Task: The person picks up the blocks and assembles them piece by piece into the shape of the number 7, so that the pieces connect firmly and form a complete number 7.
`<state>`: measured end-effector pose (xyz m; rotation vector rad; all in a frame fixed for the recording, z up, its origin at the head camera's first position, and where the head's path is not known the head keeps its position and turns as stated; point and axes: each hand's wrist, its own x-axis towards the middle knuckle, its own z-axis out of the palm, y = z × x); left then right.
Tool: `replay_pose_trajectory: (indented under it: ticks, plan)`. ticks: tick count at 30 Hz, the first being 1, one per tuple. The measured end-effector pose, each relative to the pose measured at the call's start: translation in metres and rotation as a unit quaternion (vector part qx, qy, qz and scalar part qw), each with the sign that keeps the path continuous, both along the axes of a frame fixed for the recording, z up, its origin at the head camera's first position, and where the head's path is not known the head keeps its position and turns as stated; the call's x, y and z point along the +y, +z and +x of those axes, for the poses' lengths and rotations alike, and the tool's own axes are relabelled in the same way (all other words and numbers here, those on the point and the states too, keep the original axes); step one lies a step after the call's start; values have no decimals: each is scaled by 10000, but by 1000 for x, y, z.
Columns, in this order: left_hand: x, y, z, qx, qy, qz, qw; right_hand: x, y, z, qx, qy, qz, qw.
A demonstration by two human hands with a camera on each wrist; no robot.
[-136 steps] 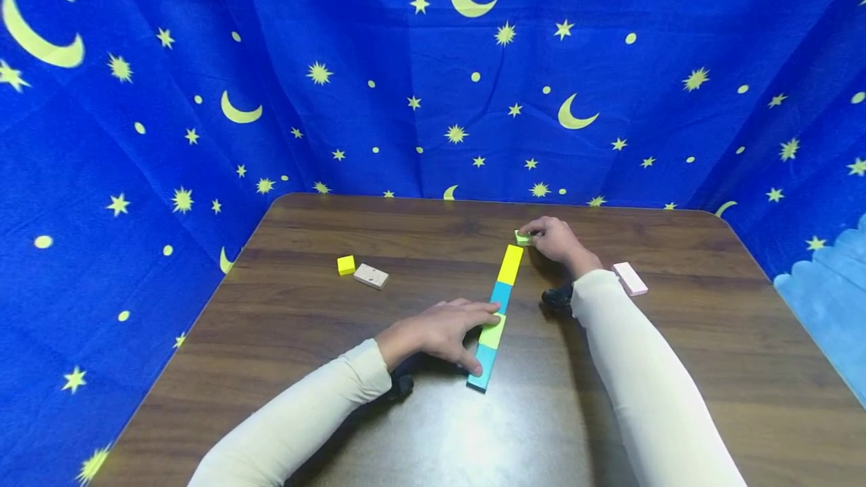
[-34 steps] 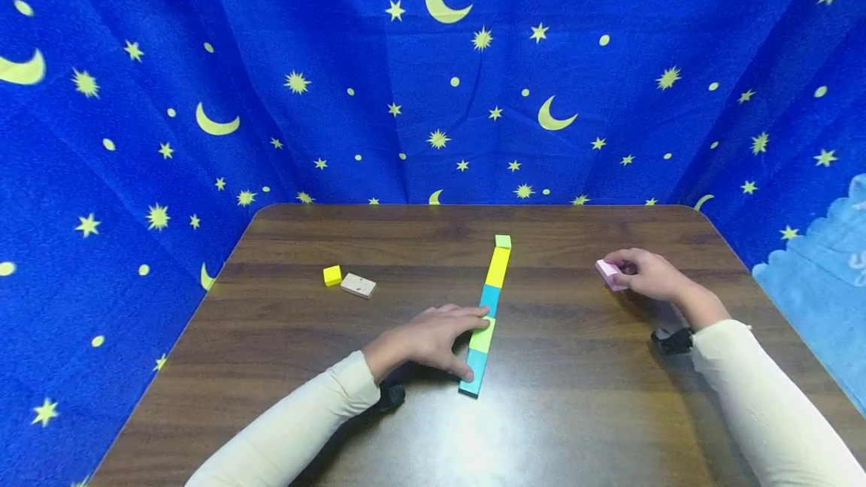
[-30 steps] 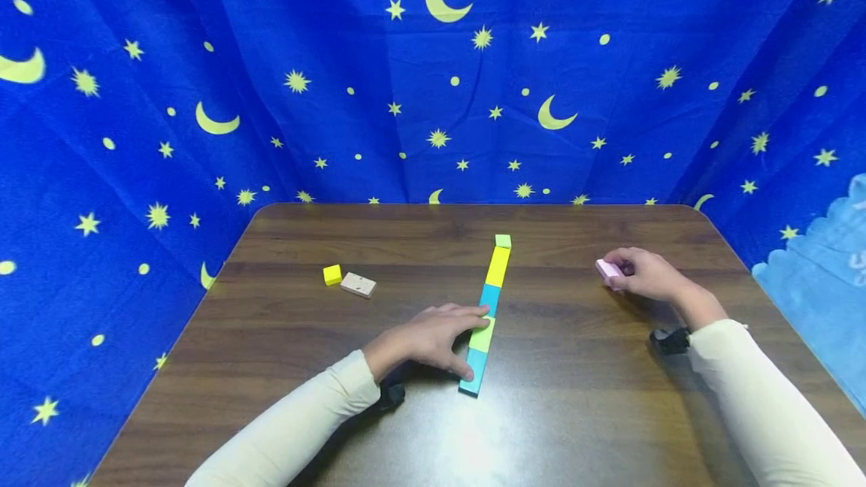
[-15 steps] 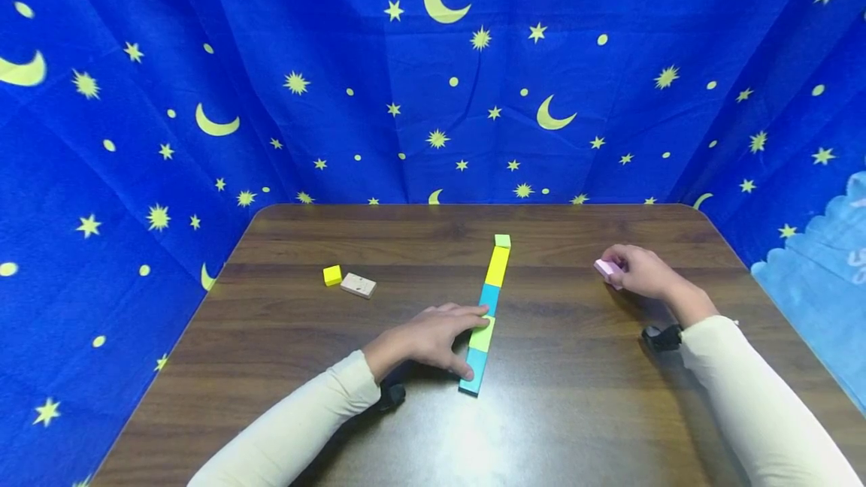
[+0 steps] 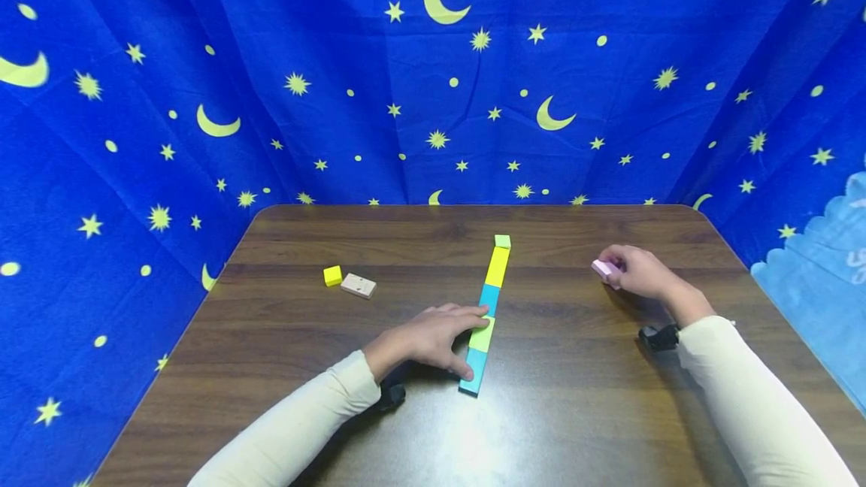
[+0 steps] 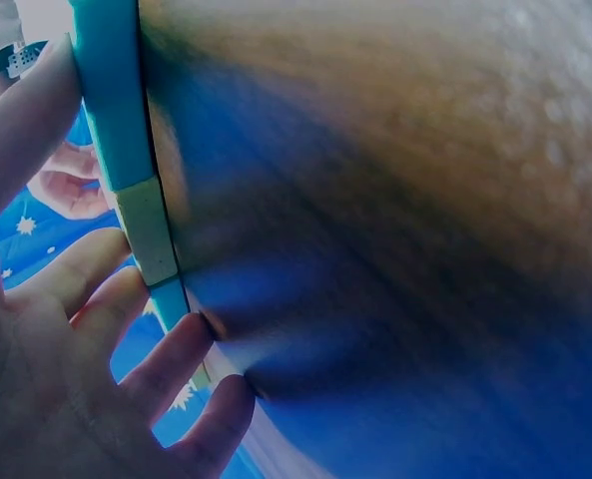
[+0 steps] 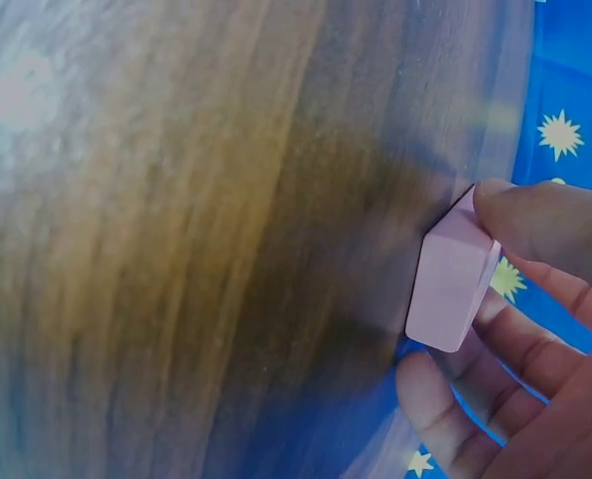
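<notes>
My left hand [image 5: 433,337] rests with spread fingers along the left side of a row of blocks. Its thumb touches the near blue block [image 5: 476,376], while the fingertips reach the light green block [image 5: 482,334] and the second blue block [image 5: 489,297]. Beyond those, the row continues with a yellow block [image 5: 498,267] and a small light green block [image 5: 502,241] at the far end. Off to the right, my right hand [image 5: 643,273] grips a pink block [image 5: 604,269] between thumb and fingers. In the right wrist view the pink block [image 7: 450,284] sits low at the wood surface.
On the left of the brown wooden table [image 5: 284,367] lie a yellow cube [image 5: 332,276] and a pale speckled block [image 5: 358,285], close together. A blue curtain [image 5: 379,58] with moons and stars hangs behind and around the table.
My right hand left the small light green block at the row's far end and took hold of the pink block on the right. Lately it has shifted slightly leftward. My left hand stays put.
</notes>
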<state>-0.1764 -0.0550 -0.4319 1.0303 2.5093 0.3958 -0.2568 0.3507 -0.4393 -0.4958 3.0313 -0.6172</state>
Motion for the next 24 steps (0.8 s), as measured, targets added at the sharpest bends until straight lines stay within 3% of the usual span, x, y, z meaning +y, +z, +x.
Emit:
replay_pose_trajectory:
  ticks: [10, 17, 24]
  plan:
    - [-1, -1, 0, -4, -14, 29, 10000, 0, -1, 0, 2, 7, -95, 10000]
    - [-1, -3, -1, -87, -5, 35, 10000, -1, -1, 0, 115, -43, 128, 9998]
    - [-2, -2, 0, -141, 56, 65, 9999, -10, 6, -4, 471, 269, 175, 9984]
